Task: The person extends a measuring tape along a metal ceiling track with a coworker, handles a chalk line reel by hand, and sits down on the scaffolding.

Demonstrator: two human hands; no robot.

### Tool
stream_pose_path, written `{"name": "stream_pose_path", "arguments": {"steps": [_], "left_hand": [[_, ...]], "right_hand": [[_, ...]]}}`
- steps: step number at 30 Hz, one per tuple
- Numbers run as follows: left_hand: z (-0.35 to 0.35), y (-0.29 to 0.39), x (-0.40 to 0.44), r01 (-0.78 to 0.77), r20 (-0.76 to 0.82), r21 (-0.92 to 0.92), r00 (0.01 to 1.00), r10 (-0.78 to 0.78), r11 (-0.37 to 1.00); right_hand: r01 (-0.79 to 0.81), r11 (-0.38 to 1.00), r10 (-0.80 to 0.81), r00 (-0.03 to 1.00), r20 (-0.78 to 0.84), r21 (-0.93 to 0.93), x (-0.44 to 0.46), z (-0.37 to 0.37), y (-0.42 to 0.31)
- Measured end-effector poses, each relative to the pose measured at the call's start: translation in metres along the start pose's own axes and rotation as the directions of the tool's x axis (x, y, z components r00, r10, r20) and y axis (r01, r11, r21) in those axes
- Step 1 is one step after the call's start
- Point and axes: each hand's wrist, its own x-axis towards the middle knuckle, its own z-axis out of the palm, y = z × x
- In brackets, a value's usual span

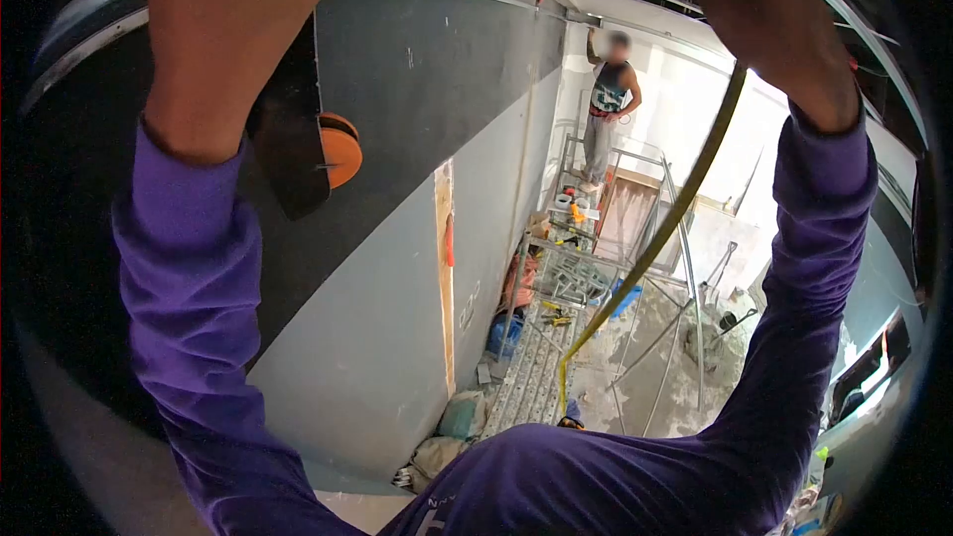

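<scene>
The tape-measure blade [687,199] looks like metal with a smooth, faintly glossy coating, and on either side of it the left sleeve [189,268] and right sleeve [816,248] are soft, matt, creased cloth. Left of the blade, the wall [367,367] is smooth and matt, the upright strip [444,318] looks like bare wood, and the scaffold plank [521,377] is textured metal. Right of the blade, the floor [650,347] is rough, blotchy concrete and the scaffold tube [692,283] smooth metal.

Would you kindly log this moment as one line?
bare left hand: raised, partly out of frame | bare right hand: raised at top of long yellow measuring tape | person in sleeveless top: standing
</scene>
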Motion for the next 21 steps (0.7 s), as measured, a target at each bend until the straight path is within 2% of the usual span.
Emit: {"name": "stream_pose_path", "arguments": {"steps": [2, 5, 7, 9, 11, 13, 17, 19, 21], "left_hand": [[0.001, -0.002, 0.001, 0.022, 0.001, -0.028, 1.000, -0.022, 0.999], [0.002, 0.000, 0.001, 0.024, -0.024, -0.098, 0.999, -0.027, 0.995], [0.001, -0.004, 0.002, 0.005, -0.034, -0.148, 0.999, -0.010, 0.989], [-0.001, -0.008, 0.003, -0.011, -0.025, -0.192, 1.000, 0.006, 0.981], [0.000, -0.010, 0.004, -0.015, -0.025, -0.197, 1.000, 0.011, 0.980], [0.002, -0.012, 0.003, -0.033, -0.016, -0.151, 0.999, 0.031, 0.988], [0.003, -0.014, 0.002, -0.084, -0.001, -0.073, 0.996, 0.084, 0.994], [0.005, -0.019, 0.002, -0.096, 0.025, -0.089, 0.995, 0.099, 0.991], [0.012, -0.038, -0.005, -0.104, 0.087, -0.118, 0.990, 0.115, 0.988]], "right_hand": [[0.035, 0.999, -0.035, 0.999, -0.010, 0.033, 0.008, 0.003, -0.006], [0.215, 0.973, -0.203, 0.970, -0.134, 0.086, 0.016, 0.014, -0.005], [0.224, 0.966, -0.205, 0.968, -0.143, 0.127, 0.026, 0.017, -0.001], [0.069, 0.985, -0.069, 0.998, -0.006, 0.159, 0.035, 0.014, 0.003], [-0.095, 0.990, 0.073, 0.977, 0.199, 0.103, 0.039, -0.006, -0.006], [-0.116, 0.991, 0.095, 0.961, 0.258, 0.066, 0.031, -0.017, -0.014], [-0.005, 0.993, 0.000, 0.999, 0.045, 0.119, 0.018, 0.001, -0.019], [0.005, 0.988, -0.007, 1.000, 0.015, 0.152, 0.020, 0.002, -0.019], [0.023, 0.967, -0.044, 0.996, 0.078, 0.255, 0.024, 0.003, -0.014]]}}
